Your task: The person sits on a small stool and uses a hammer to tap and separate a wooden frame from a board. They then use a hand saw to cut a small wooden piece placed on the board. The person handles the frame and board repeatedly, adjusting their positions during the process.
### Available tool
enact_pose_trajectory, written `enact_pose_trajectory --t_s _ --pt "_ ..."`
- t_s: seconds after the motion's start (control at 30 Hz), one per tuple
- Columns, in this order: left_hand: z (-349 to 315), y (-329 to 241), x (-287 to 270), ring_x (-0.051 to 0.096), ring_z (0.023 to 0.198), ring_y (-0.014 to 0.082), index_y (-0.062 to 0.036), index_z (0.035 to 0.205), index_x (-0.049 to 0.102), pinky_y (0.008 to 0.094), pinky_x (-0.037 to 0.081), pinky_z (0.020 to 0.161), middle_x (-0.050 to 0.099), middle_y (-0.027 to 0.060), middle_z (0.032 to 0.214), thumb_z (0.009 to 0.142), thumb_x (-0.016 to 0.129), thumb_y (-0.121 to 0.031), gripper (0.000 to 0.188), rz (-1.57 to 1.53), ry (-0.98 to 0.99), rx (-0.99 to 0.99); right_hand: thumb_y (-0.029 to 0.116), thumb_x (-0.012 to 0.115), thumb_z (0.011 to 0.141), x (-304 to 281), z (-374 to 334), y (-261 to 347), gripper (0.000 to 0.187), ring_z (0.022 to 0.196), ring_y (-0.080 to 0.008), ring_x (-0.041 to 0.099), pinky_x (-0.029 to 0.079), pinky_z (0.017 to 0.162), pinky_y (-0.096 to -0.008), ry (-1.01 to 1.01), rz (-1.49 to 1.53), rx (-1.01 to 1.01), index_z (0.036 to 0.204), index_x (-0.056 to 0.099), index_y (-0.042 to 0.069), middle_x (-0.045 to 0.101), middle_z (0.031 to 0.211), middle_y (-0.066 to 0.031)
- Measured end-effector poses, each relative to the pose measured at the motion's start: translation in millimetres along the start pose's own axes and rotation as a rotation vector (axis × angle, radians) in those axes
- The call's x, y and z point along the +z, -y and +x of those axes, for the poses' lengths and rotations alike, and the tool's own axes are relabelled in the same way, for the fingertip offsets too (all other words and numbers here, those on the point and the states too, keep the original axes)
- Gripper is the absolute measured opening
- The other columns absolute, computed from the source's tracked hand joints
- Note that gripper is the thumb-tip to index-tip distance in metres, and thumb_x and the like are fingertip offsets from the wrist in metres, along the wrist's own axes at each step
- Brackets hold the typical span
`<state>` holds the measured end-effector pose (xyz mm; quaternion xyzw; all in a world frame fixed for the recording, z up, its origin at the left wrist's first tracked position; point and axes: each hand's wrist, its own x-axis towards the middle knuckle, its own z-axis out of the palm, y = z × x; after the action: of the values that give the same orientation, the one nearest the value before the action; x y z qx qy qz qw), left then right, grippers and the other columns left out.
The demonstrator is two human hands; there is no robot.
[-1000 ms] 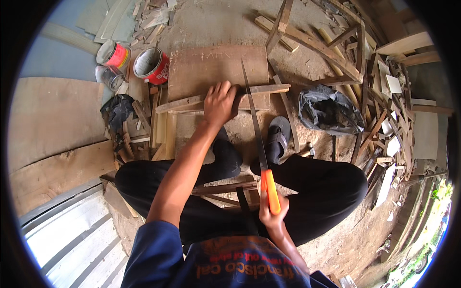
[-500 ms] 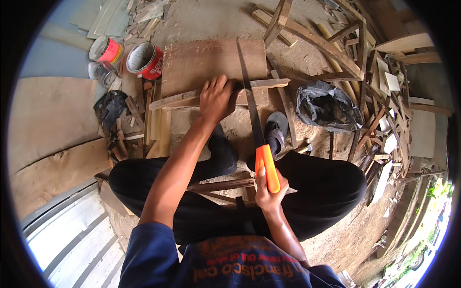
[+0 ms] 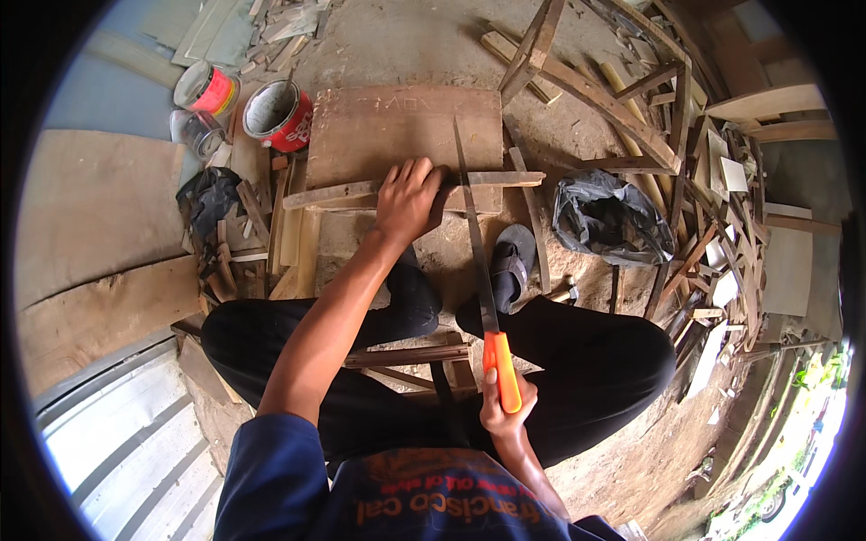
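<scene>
My left hand [image 3: 408, 200] is closed over a narrow wooden strip [image 3: 334, 194], pressing it onto the near part of a brown board [image 3: 383, 122]. The strip's right end sticks out past the board. In my right hand [image 3: 510, 403] is the orange handle of a handsaw [image 3: 476, 239], gripped close to my body between my knees. The long dark blade runs away from me and crosses the strip just right of my left hand, its tip lying over the board. Whether the blade has cut into the strip I cannot tell.
A red bucket [image 3: 278, 117] and a red-labelled can [image 3: 206, 88] stand left of the board. To the right are a black plastic bag [image 3: 613, 216], a wooden frame [image 3: 613, 99] and piled scrap wood. A hammer [image 3: 566, 292] lies near my right foot.
My right hand has pulled the handsaw back toward my body, so its tip now reaches less far over the board. My left hand still holds the strip; the view has shifted slightly.
</scene>
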<state>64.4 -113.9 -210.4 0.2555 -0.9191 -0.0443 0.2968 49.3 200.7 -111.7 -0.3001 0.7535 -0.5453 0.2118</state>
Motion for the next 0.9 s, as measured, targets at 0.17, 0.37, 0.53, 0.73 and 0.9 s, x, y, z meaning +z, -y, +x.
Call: enact_pose_trajectory --t_s 0.17,0.37,0.53,0.73,0.9 --pt "6.7 -6.7 -2.2 0.058 0.086 0.0266 -0.0087 0.094 0.067 0.0397 0.046 0.075 0.052 0.0083 0.088 0.088 0.067 -0.033 0.025 -0.007 0.031 -0.039 0.016 0.071 0.092 28.0 36.3 -5.7 0.032 0.046 -0.0076 0.047 0.038 0.044 -0.0292 0.034 0.006 0.081 0.070 0.053 0.003 0.048 0.052 -0.0032" --pt "7.0 -3.4 3.0 0.058 0.087 0.0268 -0.0081 0.092 0.066 0.0404 0.046 0.075 0.052 0.0073 0.088 0.089 0.067 -0.032 0.024 0.018 0.004 -0.011 0.010 0.066 0.094 1.0 2.2 -1.5 0.025 0.050 -0.0051 0.049 0.039 0.045 -0.0244 0.041 0.052 0.047 0.073 0.056 0.000 0.052 0.056 -0.0017" --pt "0.9 -6.6 -1.6 0.057 0.086 0.0271 -0.0084 0.094 0.066 0.0403 0.046 0.074 0.051 0.0074 0.088 0.088 0.068 -0.031 0.023 -0.018 0.052 -0.008 0.011 0.066 0.094 10.6 16.1 -12.5 0.024 0.051 -0.0040 0.049 0.038 0.045 -0.0243 0.042 0.044 0.079 0.074 0.058 -0.001 0.052 0.055 -0.0009" --pt "3.1 -8.8 2.1 0.056 0.086 0.0264 -0.0111 0.095 0.066 0.0399 0.045 0.074 0.051 0.0067 0.088 0.087 0.069 -0.030 0.021 -0.021 0.019 -0.047 0.012 0.066 0.095 21.2 40.5 5.0 0.023 0.053 -0.0032 0.047 0.038 0.046 -0.0239 0.026 0.128 0.170 0.077 0.060 -0.001 0.052 0.057 0.0005" --pt "4.7 -5.1 2.7 0.057 0.086 0.0269 -0.0113 0.096 0.065 0.0400 0.044 0.075 0.052 0.0072 0.087 0.087 0.068 -0.029 0.020 0.003 0.026 -0.039 0.013 0.069 0.090 7.8 -10.3 -22.1 0.018 0.051 -0.0099 0.058 0.047 0.049 -0.0299 -0.032 0.067 0.003 0.082 0.066 -0.002 0.056 0.055 -0.0063"
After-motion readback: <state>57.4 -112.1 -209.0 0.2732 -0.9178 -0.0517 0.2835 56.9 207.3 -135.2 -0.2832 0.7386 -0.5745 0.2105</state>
